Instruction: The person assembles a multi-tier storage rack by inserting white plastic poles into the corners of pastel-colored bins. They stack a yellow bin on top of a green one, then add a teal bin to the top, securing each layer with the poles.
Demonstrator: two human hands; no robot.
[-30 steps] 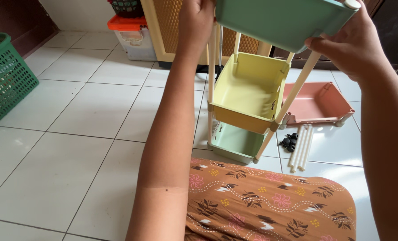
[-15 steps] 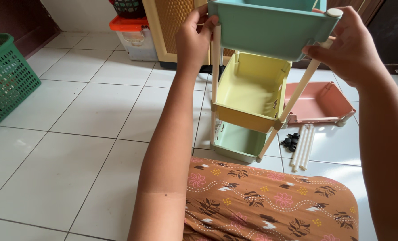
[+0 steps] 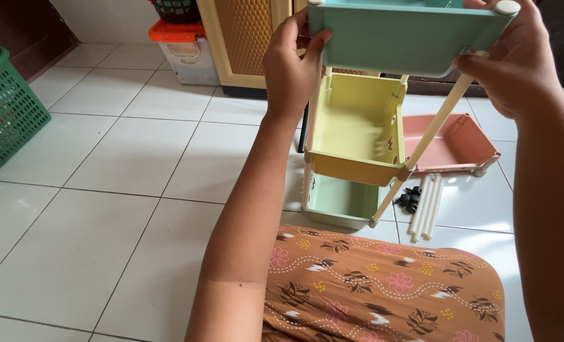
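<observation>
A tiered plastic rack stands on the white tile floor in front of me. Its top tier is a teal tray (image 3: 402, 44). My left hand (image 3: 293, 63) grips the tray's left corner at the cream post. My right hand (image 3: 516, 60) grips the right corner, near a round cream cap. Below hang a yellow tray (image 3: 351, 136) and a pale green bottom tray (image 3: 336, 202), joined by cream posts (image 3: 431, 133).
A pink tray (image 3: 450, 149) lies on the floor right of the rack, with loose white tubes (image 3: 424, 209) and black caster wheels (image 3: 410, 199) beside it. A green basket (image 3: 6, 114) stands far left. An orange-lidded box (image 3: 187, 47) and a cabinet (image 3: 244, 38) stand behind. My patterned lap (image 3: 383, 285) is below.
The view has shifted a little to the left and the rack sits slightly more to the right. Both hands keep hold of the teal tray's corners.
</observation>
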